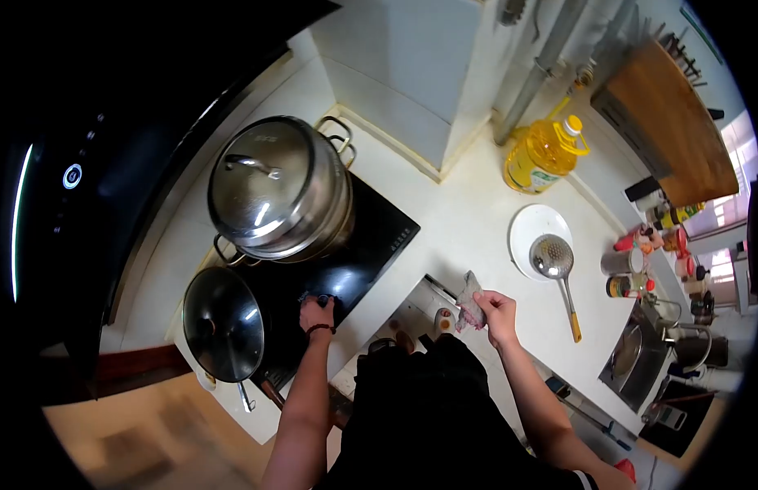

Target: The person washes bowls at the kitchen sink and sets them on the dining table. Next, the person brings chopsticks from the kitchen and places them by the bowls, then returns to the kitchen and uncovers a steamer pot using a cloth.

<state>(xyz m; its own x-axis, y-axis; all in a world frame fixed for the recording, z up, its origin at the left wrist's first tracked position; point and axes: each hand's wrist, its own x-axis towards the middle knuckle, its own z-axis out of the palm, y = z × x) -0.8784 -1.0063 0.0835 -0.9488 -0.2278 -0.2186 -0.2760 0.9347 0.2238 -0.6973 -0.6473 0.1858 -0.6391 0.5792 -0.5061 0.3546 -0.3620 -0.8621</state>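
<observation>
My left hand (317, 315), a dark bead bracelet at its wrist, reaches over the front of the black hob (387, 231). Its fingers close round a dark control knob (325, 300), mostly hidden by them. Pinched in my right hand (499, 316) is a crumpled greyish cloth (471, 304) with reddish marks, held up beside the counter edge. A large lidded steel steamer pot (268, 192) stands on the hob, beyond my left hand. To the left of that hand is a dark, round, shiny wok lid (224, 324).
On the white counter (469, 216) are a yellow oil bottle (544, 155) and a white plate (526, 224). A slotted skimmer (552, 258) lies partly over the plate. Jars (628, 286) and a sink (628, 355) are at the right. A range hood (109, 163) overhangs the left.
</observation>
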